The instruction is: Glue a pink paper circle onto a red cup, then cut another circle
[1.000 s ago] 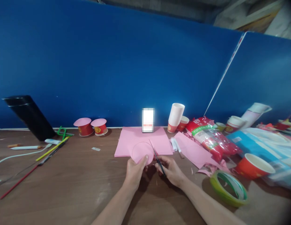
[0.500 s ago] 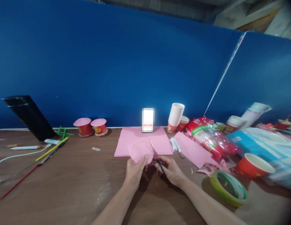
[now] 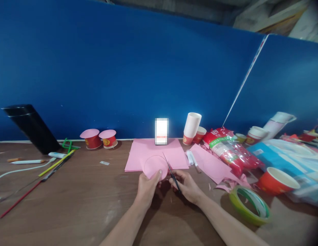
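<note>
Between thumb and fingers, my left hand [image 3: 148,186] grips a round piece of pink paper [image 3: 155,165] with a dark outline near its edge. My right hand [image 3: 185,188] is closed around a pair of scissors [image 3: 175,179], whose blades point up and left along the right side of the paper circle. Whether the blades touch the paper I cannot tell. Behind the circle, a stack of pink paper sheets [image 3: 135,153] lies on the table, and the two pinks partly merge.
Two red cups [image 3: 91,141] with pink discs on top stand at the back left, near a black bottle [image 3: 33,128]. To the right are stacked paper cups [image 3: 192,124], a red plastic package [image 3: 225,147], pink scraps [image 3: 212,164], a tape roll [image 3: 235,205] and a red cup [image 3: 268,182].
</note>
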